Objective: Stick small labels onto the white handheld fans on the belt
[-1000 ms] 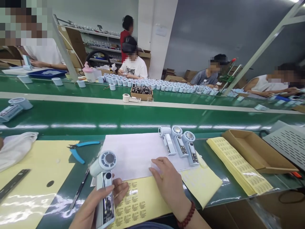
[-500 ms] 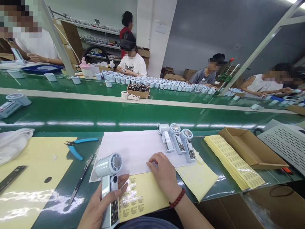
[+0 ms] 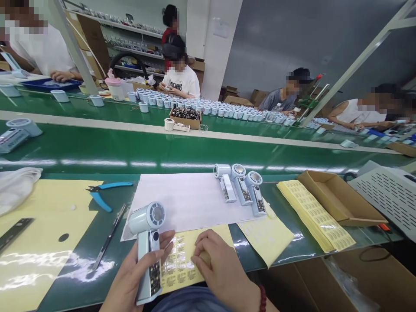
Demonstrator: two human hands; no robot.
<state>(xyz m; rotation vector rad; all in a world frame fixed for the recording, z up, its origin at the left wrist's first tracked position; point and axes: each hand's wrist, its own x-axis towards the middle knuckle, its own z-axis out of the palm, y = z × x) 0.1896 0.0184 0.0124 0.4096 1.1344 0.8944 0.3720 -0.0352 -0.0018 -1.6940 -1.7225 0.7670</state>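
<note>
My left hand is wrapped around the handle of a light-blue handheld fan. Its round head points up and its handle has a dark, glossy front strip. My right hand hovers over or rests on a yellow sheet of printed labels, its fingers curled and thumb close to the index finger. Whatever lies between those fingertips, if anything, is too small to make out. Beyond my hands a white sheet lies flat, with three similar fans at its right end.
Blue-handled cutters and tweezers lie on the left. To the right are a used yellow sheet, a stack of label sheets and a cardboard tray. Across the green belt, several people work beside rows of blue-white cups.
My right hand has come down toward me, from the white sheet's edge to the label sheet. My left hand still grips the fan, and the view has shifted slightly.
</note>
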